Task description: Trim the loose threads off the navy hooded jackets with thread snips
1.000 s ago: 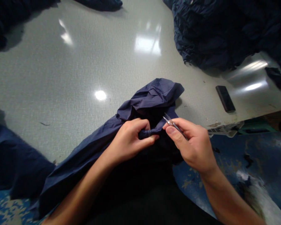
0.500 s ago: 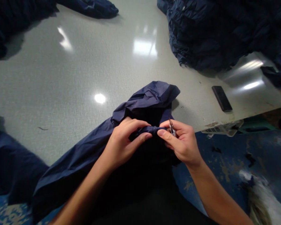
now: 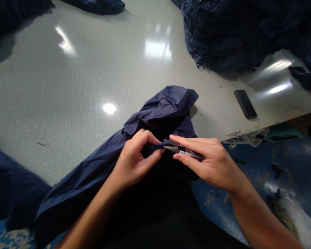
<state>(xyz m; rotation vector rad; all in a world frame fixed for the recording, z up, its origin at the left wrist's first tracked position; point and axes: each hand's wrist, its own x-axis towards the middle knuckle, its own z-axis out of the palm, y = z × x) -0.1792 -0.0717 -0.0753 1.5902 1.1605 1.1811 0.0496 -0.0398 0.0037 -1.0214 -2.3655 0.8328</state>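
Note:
My left hand point(image 3: 138, 157) pinches a folded edge of a dark navy garment point(image 3: 95, 160) between thumb and fingers. In my right hand point(image 3: 206, 157) lies a pair of thread snips point(image 3: 189, 153), held between thumb and fingers with the blades apart. Those blades point left and meet the pinched edge just beside my left fingertips. Part of the garment rests in loose folds on the table's near edge, and the rest hangs toward my lap. Whether a thread sits between the blades I cannot tell.
A large heap of navy fabric point(image 3: 230, 38) covers the table's point(image 3: 75, 86) far right, with more navy cloth point(image 3: 20, 15) at far left. A black phone-like object point(image 3: 245, 104) lies right of the garment. Below the edge are a white plastic basket point(image 3: 245, 138) and blue floor.
My right hand has let go of the cloth edge and turned the snips to point left, bringing the blades to the edge. My left hand keeps its pinch. The view has shifted slightly.

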